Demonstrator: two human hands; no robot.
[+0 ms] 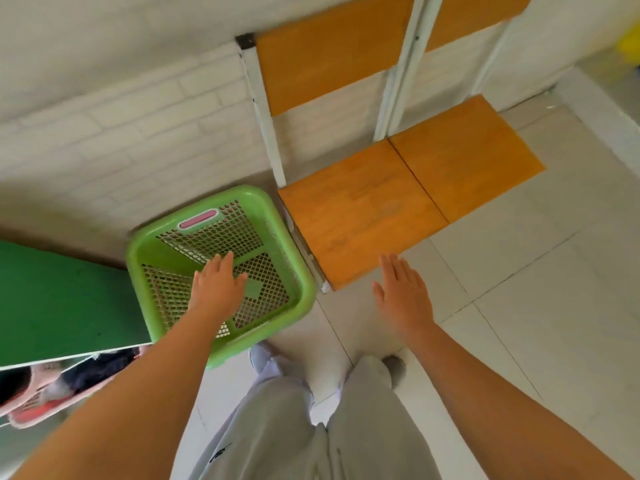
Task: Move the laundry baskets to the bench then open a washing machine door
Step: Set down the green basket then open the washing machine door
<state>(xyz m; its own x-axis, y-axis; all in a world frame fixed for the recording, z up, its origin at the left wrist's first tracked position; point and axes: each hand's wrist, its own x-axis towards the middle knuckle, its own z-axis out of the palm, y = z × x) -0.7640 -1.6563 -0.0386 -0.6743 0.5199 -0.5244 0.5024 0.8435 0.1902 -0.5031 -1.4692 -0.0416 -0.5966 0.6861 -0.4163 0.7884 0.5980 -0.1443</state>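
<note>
Left hand (216, 284) spread flat over green basket (221, 271) on floor, right hand (403, 294) spread, empty, near bench (363, 209) edge, 2 orange seats, basket left of bench.

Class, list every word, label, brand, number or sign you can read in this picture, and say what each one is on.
No text here can be read.
Trousers: a small dark logo mark on the left leg, too blurred to read.
Green laundry basket: a pink oval insert at the handle, with no lettering visible.
Bench, wall and floor: no writing visible.
</note>
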